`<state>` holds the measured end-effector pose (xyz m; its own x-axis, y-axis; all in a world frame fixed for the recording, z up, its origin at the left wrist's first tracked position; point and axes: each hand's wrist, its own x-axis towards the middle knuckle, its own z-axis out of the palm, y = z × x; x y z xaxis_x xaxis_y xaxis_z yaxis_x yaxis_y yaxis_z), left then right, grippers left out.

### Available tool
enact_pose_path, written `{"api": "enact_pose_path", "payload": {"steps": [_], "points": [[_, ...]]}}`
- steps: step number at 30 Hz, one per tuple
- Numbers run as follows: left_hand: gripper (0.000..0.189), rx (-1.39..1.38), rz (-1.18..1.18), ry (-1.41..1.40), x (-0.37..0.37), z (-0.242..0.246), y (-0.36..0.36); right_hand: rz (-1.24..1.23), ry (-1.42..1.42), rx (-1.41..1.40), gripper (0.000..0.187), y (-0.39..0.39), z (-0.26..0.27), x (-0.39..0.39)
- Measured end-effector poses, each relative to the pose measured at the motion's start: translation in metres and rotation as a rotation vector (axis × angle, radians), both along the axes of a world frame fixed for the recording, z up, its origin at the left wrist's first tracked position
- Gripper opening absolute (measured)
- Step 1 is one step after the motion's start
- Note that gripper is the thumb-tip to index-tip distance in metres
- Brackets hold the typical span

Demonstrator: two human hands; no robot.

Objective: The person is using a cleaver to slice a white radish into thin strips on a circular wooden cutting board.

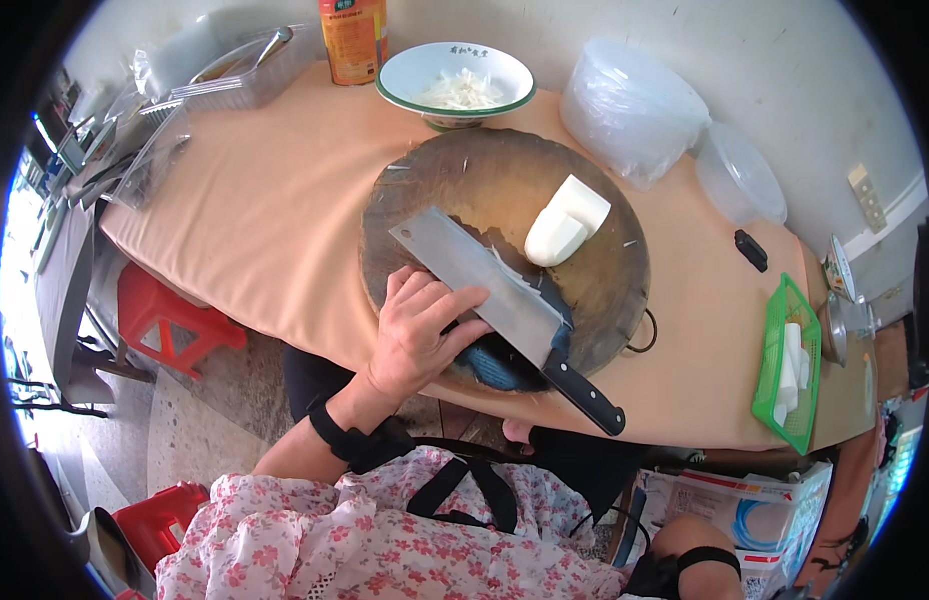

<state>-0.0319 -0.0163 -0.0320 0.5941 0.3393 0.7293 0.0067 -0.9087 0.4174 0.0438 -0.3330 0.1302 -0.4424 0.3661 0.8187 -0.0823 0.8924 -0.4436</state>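
Observation:
My left hand is at the far part of a cleaver, its index finger over the flat of the steel blade and its other fingers along the blade's near-left side. The cleaver lies slantwise over a round wooden chopping board, and its black riveted handle points toward me past the board's rim. Thin white shreds lie along the blade. Right of it on the board rest peeled white radish pieces. My right hand is out of view; only part of that arm shows low at the right.
Behind the board stands a green-rimmed bowl of white shreds, beside an orange canister. Wrapped plastic containers are at the back right. A green basket sits near the right edge. Red stools stand left below the table.

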Motion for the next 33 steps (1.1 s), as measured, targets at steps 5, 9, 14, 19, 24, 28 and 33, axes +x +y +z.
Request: {"api": "enact_pose_path", "payload": {"steps": [5, 9, 14, 19, 24, 28, 33], "points": [[0.038, 0.016, 0.014, -0.006, 0.0, 0.0, -0.001, -0.062, -0.009, 0.023, 0.03, -0.004, -0.001, 0.002], [0.038, 0.014, 0.002, -0.019, 0.001, -0.001, -0.001, -0.12, -0.007, 0.039, 0.031, -0.009, -0.001, -0.001], [0.038, 0.006, -0.021, -0.016, 0.002, -0.002, -0.003, -0.228, -0.016, 0.062, 0.032, -0.022, -0.001, -0.011], [0.038, 0.024, 0.013, -0.003, -0.003, -0.003, 0.002, -0.293, -0.029, 0.087, 0.033, -0.036, -0.008, -0.026], [0.039, 0.02, -0.058, -0.031, 0.009, -0.001, -0.007, -0.6, 0.177, 0.713, 0.021, 0.031, 0.015, -0.005], [0.038, 0.009, -0.016, -0.02, 0.001, -0.005, -0.001, -1.055, -0.021, 0.124, 0.042, 0.02, -0.015, 0.012], [0.036, 0.021, 0.01, -0.039, 0.0, -0.004, 0.0, -1.582, -0.6, -0.321, 0.043, 0.086, -0.08, 0.031]]}}
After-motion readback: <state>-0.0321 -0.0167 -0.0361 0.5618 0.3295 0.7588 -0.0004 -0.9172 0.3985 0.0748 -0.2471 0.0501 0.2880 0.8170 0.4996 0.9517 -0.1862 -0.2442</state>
